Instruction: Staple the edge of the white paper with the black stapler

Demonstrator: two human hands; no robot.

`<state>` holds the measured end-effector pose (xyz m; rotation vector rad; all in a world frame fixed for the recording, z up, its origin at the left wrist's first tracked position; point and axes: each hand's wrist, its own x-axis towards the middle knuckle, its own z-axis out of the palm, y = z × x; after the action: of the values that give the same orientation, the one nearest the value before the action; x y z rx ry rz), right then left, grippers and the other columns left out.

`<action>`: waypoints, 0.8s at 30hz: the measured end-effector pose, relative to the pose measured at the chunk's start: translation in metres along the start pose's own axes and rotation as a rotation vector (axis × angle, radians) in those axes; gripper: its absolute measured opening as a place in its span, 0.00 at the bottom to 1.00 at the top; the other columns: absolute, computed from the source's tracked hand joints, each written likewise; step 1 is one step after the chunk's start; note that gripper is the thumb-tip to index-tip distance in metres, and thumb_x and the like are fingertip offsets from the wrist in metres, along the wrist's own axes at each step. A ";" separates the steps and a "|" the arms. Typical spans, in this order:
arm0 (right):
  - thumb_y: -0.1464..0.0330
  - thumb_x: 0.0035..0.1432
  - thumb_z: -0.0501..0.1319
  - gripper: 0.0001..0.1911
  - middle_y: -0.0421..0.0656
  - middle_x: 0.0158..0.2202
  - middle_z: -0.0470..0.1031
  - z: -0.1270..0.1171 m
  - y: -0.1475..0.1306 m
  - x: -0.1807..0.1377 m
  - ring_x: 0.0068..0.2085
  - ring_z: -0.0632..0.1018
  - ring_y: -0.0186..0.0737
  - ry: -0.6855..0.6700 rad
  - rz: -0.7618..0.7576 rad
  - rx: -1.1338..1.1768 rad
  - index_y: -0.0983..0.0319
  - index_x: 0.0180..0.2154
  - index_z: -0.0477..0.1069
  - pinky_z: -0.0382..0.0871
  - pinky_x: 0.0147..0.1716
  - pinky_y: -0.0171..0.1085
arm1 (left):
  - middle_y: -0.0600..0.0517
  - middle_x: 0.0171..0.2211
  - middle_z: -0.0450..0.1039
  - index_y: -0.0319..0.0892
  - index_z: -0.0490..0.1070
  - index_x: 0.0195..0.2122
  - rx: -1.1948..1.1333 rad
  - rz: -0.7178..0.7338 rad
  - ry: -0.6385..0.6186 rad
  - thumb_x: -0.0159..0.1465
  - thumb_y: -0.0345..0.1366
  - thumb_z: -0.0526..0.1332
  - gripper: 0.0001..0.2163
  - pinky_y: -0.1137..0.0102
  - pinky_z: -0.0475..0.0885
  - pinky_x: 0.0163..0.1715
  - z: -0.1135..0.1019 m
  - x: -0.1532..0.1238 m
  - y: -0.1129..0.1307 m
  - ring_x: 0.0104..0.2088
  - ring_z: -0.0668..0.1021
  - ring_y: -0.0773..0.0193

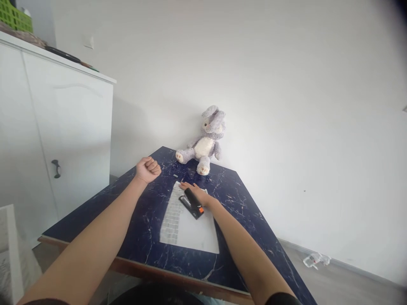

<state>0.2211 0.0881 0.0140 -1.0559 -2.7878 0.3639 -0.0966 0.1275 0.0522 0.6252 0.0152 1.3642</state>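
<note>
My left hand (148, 170) is closed in a fist above the left part of the dark blue table; whatever its fingers may hold is hidden. Fingers stretched out, my right hand (196, 192) lies flat on the upper part of a sheet of paper (193, 235). The paper has printed lines down its left side and is mostly blank on the right. A black stapler (192, 204) with an orange part at one end lies on the paper, right beside my right hand, partly in front of it. Beyond the paper is a small greyish strip (175, 175).
A lilac plush rabbit (205, 146) sits at the far end of the blue marbled table (146, 228), against the wall. To the left stands a white cabinet (73, 110) with a green basket (15, 17) on top. Clear plastic packaging (316, 259) lies on the floor at right.
</note>
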 end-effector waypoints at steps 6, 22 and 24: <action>0.64 0.70 0.53 0.27 0.42 0.71 0.55 0.000 0.027 -0.029 0.71 0.57 0.51 0.118 0.109 0.025 0.50 0.68 0.58 0.42 0.69 0.58 | 0.60 0.15 0.36 0.44 0.39 0.17 0.271 -0.165 -0.125 0.61 0.36 0.58 0.24 0.73 0.52 0.15 0.022 0.002 -0.030 0.14 0.52 0.71; 0.62 0.53 0.68 0.24 0.44 0.42 0.79 -0.023 -0.051 -0.104 0.37 0.77 0.41 0.333 0.223 0.214 0.60 0.52 0.72 0.70 0.38 0.38 | 0.49 0.30 0.79 0.40 0.77 0.29 1.083 -0.249 -0.215 0.55 0.35 0.69 0.04 0.68 0.75 0.37 0.010 -0.001 -0.126 0.32 0.80 0.62; 0.67 0.53 0.67 0.22 0.44 0.42 0.80 -0.022 -0.048 -0.106 0.39 0.78 0.43 0.405 0.241 0.216 0.60 0.50 0.75 0.71 0.42 0.41 | 0.48 0.34 0.80 0.41 0.79 0.32 1.185 -0.244 -0.300 0.54 0.32 0.68 0.04 0.65 0.75 0.43 0.004 -0.001 -0.125 0.36 0.81 0.60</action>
<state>0.2742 -0.0129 0.0435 -1.2535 -2.2214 0.4130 0.0177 0.1156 0.0024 1.7422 0.6726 0.9065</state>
